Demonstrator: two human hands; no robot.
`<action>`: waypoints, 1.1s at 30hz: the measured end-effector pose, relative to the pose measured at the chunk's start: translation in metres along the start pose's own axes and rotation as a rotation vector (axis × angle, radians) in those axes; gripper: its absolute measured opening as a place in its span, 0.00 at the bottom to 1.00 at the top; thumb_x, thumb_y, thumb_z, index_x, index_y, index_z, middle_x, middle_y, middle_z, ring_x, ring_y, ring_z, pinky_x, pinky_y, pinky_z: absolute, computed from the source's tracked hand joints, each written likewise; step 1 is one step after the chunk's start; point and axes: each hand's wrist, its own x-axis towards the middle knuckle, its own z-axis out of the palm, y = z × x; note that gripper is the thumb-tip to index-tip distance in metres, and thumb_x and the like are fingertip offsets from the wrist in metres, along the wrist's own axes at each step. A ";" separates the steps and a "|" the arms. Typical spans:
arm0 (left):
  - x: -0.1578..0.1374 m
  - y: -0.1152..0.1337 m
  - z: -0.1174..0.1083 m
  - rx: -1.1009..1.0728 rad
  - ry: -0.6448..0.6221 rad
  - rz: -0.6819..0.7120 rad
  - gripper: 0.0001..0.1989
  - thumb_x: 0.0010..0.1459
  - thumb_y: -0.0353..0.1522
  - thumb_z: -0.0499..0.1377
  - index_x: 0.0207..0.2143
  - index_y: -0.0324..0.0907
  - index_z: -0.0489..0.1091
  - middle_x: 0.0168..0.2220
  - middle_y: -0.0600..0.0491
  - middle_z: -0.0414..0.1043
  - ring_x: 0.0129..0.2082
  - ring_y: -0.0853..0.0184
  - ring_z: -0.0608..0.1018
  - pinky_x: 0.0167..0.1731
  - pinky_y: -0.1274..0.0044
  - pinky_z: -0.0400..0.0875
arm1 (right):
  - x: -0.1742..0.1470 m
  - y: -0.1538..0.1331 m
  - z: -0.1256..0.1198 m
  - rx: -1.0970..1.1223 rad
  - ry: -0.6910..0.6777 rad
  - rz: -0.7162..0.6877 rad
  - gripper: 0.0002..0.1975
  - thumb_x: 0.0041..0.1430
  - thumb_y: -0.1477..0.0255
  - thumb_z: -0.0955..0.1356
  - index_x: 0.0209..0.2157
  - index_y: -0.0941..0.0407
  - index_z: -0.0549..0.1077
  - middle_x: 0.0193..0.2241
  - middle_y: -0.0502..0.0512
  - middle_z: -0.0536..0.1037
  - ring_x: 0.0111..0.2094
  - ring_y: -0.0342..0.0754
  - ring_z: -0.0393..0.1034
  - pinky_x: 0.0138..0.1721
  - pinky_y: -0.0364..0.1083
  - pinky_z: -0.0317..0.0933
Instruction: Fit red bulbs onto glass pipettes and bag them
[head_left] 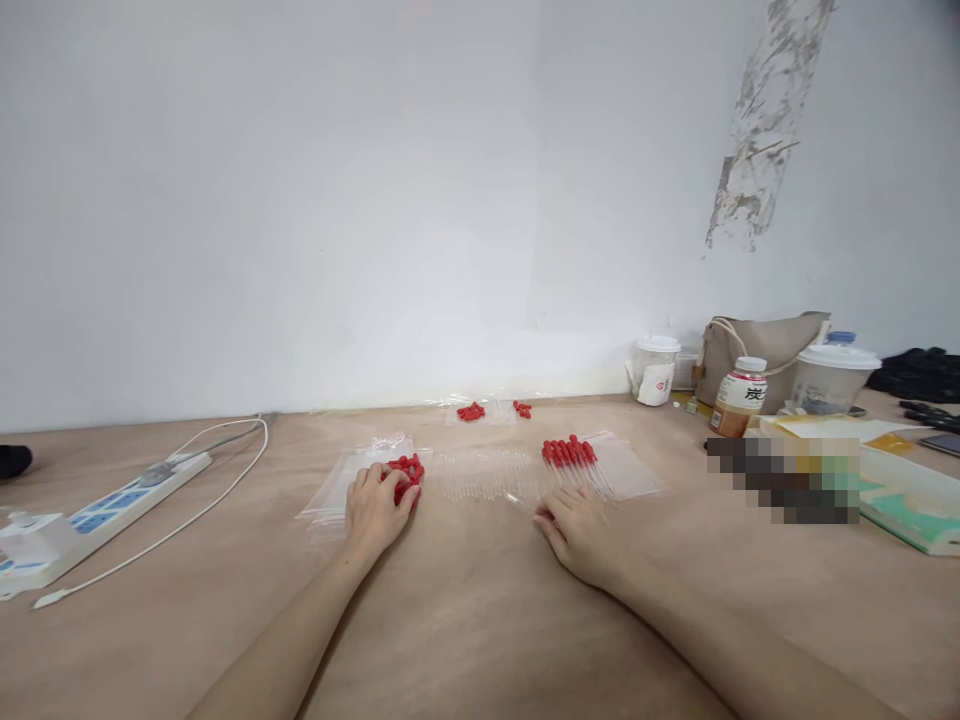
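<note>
On the left, a stack of clear bags [328, 492] lies partly under the left hand [377, 507]. The fingers of this hand bend down over a pile of loose red caps [409, 465]. The caps sit at the fingertips, on the side toward the other hand. I cannot tell if the finger and thumb are pinched on a cap or just resting in the pile.

Next comes a row of thin clear tubes [480, 475], flat on the table [450, 610], in the gap between the two hands. Each one lies long ways, pointing away from the person. Past that row, farther than both hands can touch from here, are two small heaps of red caps [471, 411].

Then there is one clear tube [520, 503] at the right hand [576, 525]. Thumb and finger look closed together on one end. It slants, and its free end points left and a bit away, toward the side where the left hand and the red pile are. So the tube is with the right hand, the pile is with the left, and a wide gap lies between.

Just beyond the right hand's fingers, red-topped sticks [568, 452] lie side by side, red ends away. To their right is another clear bag [637, 474].
</note>
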 end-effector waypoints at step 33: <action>-0.037 0.079 -0.009 -0.844 -0.437 0.155 0.11 0.59 0.36 0.46 0.31 0.41 0.64 0.23 0.58 0.64 0.22 0.73 0.68 0.24 0.82 0.62 | 0.001 -0.012 0.015 0.251 0.010 -0.148 0.12 0.59 0.74 0.56 0.39 0.53 0.69 0.32 0.50 0.73 0.34 0.42 0.65 0.38 0.44 0.51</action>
